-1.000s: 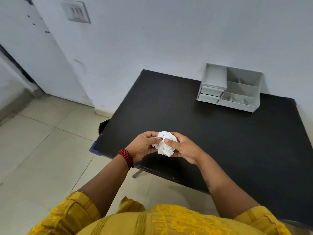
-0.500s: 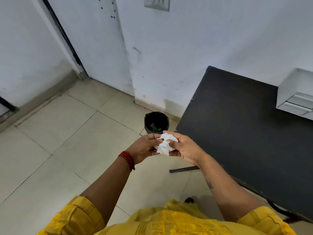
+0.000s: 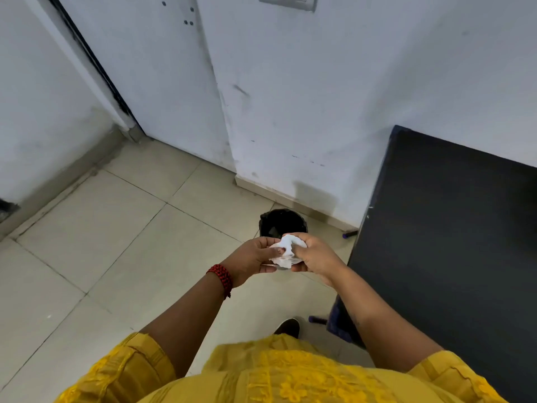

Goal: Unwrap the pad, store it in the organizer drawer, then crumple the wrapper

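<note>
Wrapper (image 3: 284,251) is a white crumpled wad pinched between both our hands, held in the air over the floor. Left hand (image 3: 252,258) closes on it from 9 o'clock, right hand (image 3: 315,257) from 3 o'clock; both grip it, neither is nearer. No clear long axis, it's roughly a ball. Pad and organizer aren't in view. Black bin (image 3: 283,222) sits on the floor just past the wad at 12 o'clock, mouth open and partly hidden by our hands. Dark surface (image 3: 450,228) edge runs along 3 o'clock, close to the right forearm. Tiled floor from 9 to 11 o'clock is open. Crumpling looks nearly done, we'd judge.
</note>
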